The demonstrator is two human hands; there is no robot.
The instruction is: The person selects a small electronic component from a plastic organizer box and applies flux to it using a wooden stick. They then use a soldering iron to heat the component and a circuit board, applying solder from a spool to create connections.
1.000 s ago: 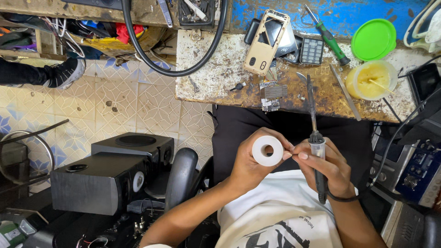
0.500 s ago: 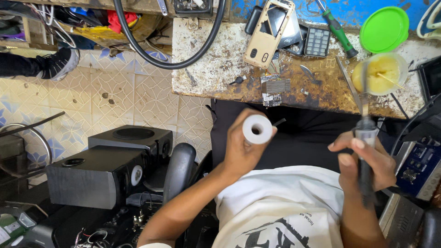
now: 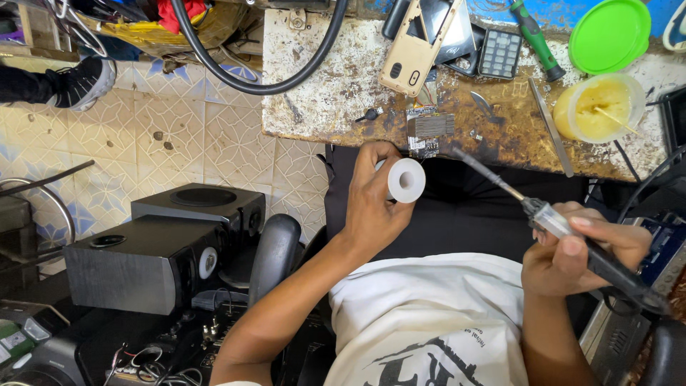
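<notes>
My left hand grips a small white spool, its round end facing me, just below the workbench edge. My right hand holds a soldering iron by its dark handle, the thin tip slanting up and left toward a small circuit board on the worn workbench. The iron's tip hangs a little right of the spool and does not touch it. My lap, in dark trousers, lies under both hands.
On the bench lie a gold phone shell, a small calculator, a green-handled screwdriver, a green lid and a yellow paste tub. Black speakers stand on the tiled floor at left. A thick black cable loops over the bench.
My hands have moved apart: the right hand swung the soldering iron out to the right and tilted its tip leftward, while the left hand kept the spool near the bench edge.
</notes>
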